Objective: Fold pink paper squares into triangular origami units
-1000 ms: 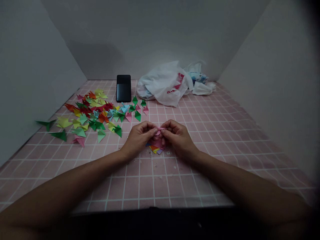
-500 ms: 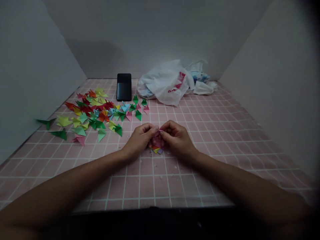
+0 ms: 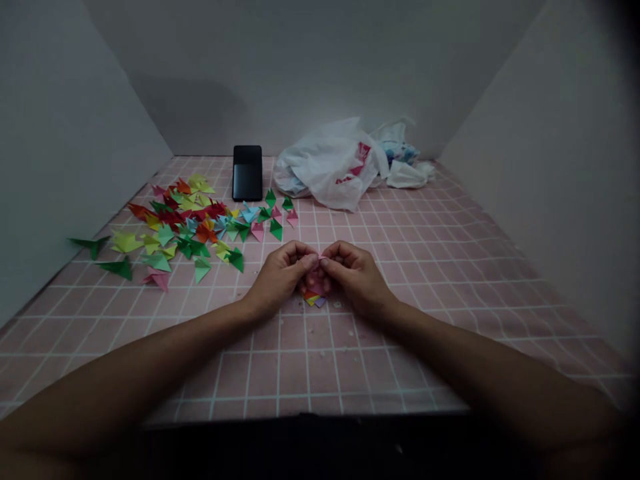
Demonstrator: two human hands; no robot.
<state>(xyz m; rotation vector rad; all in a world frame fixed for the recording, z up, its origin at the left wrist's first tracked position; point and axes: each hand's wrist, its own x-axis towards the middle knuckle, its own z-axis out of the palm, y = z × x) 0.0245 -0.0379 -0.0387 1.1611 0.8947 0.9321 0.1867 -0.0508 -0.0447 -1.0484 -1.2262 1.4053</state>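
My left hand (image 3: 279,275) and my right hand (image 3: 354,272) meet at the middle of the pink tiled table (image 3: 350,360), fingers pinched together on a small pink paper piece (image 3: 318,278). Both hands are closed on it. Under them lies a small stack of coloured paper squares (image 3: 313,298), with orange, yellow and purple corners showing. Most of the pink piece is hidden by my fingers.
A scatter of folded paper triangles (image 3: 185,227) in green, yellow, red, blue and pink covers the left of the table. A black phone (image 3: 247,173) stands at the back. White plastic bags (image 3: 335,163) lie at the back right. Grey walls close in three sides.
My fingers have drawn closer together on the pink paper, so less of it shows than a second ago. The hands stay in the same spot.
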